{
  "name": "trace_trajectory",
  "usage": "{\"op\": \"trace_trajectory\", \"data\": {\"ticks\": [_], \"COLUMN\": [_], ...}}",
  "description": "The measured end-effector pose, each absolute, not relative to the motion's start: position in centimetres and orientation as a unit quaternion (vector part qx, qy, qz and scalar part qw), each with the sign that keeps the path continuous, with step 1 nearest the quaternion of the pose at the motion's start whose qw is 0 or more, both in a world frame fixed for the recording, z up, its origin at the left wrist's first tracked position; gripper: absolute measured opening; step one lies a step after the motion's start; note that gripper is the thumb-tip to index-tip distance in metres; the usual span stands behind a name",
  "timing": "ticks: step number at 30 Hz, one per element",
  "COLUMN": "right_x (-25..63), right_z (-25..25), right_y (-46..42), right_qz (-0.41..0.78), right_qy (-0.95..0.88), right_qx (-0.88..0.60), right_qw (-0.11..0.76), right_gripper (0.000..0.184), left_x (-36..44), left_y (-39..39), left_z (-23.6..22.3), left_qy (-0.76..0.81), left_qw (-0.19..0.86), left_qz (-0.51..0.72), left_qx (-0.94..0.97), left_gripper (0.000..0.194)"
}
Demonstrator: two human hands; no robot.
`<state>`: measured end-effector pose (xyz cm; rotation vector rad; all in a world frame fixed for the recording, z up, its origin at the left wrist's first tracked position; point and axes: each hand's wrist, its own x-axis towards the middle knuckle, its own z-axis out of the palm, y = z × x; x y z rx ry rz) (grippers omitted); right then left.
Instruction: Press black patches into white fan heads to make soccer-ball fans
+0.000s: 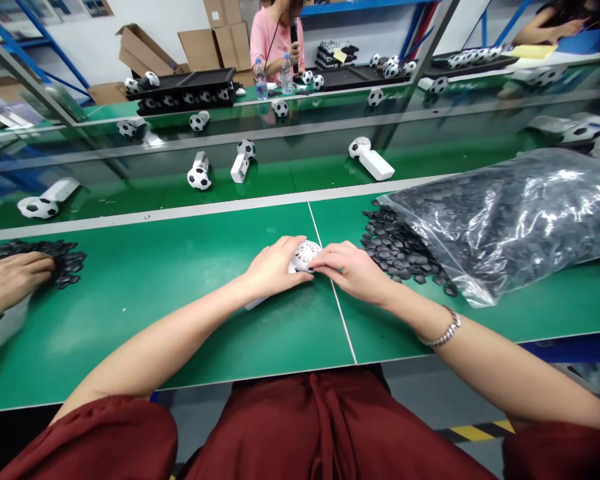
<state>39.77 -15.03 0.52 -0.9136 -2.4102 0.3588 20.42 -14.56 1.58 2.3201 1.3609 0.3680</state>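
Both forearms reach forward; the left hand (275, 267) and right hand (353, 268) meet, fingers curled together.

Factory assy line — green benches (180, 280), conveyor (280, 177) w/ football-style fans (199, 172), bagged black parts (510, 213)

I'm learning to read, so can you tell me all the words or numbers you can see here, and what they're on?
No text can be read anywhere.
White fan in the left hand and right hand: no print shows.
Water bottles: labels too small and blurred.
Cardboard boxes: no readable marks.
Yellow note: too small to tell.
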Motion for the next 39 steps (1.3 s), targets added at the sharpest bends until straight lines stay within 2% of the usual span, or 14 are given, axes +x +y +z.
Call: {"op": "trace_trajectory", "data": {"ticks": [5, 11, 15, 17, 21, 26, 34, 39], "right_x": [39.5, 39.6, 39.9, 39.9, 39.6, 39.5, 39.7, 39.5], "right_z": [0.2, -0.3, -1.1, -1.4, -1.8, -2.1, -1.7, -2.2], "right_y": [-14.9, -14.7, -14.3, -14.1, -14.1, -14.2, -14.0, -14.0], "right_qz": [0.128, 0.174, 0.209, 0.269, 0.381, 0.377, 0.365, 0.361], "right_qy": [-0.900, -0.852, -0.819, -0.800, -0.764, -0.752, -0.769, -0.764], "right_qx": [-0.308, -0.347, -0.378, -0.387, -0.378, -0.383, -0.386, -0.401], "right_qw": [0.280, 0.351, 0.379, 0.373, 0.359, 0.382, 0.355, 0.355], "right_gripper": [0.019, 0.004, 0.026, 0.038, 0.037, 0.034, 0.036, 0.038], "left_x": [20.6, 20.6, 20.6, 20.5, 20.4, 20.4, 20.4, 20.6], "left_y": [-14.5, -14.6, -14.4, -14.3, -14.1, -14.2, -14.1, -14.3], "left_z": [1.4, 1.4, 1.3, 1.3, 1.2, 0.9, 0.7, 1.0], "left_qy": [0.488, 0.499, 0.492, 0.491, 0.485, 0.481, 0.496, 0.498], "left_qw": [0.199, 0.194, 0.196, 0.198, 0.214, 0.208, 0.232, 0.201], "left_qz": [0.152, 0.145, 0.154, 0.160, 0.176, 0.191, 0.190, 0.173], "left_qx": [0.836, 0.832, 0.834, 0.833, 0.829, 0.830, 0.815, 0.826], "left_gripper": [0.062, 0.057, 0.056, 0.054, 0.053, 0.054, 0.054, 0.052]}}
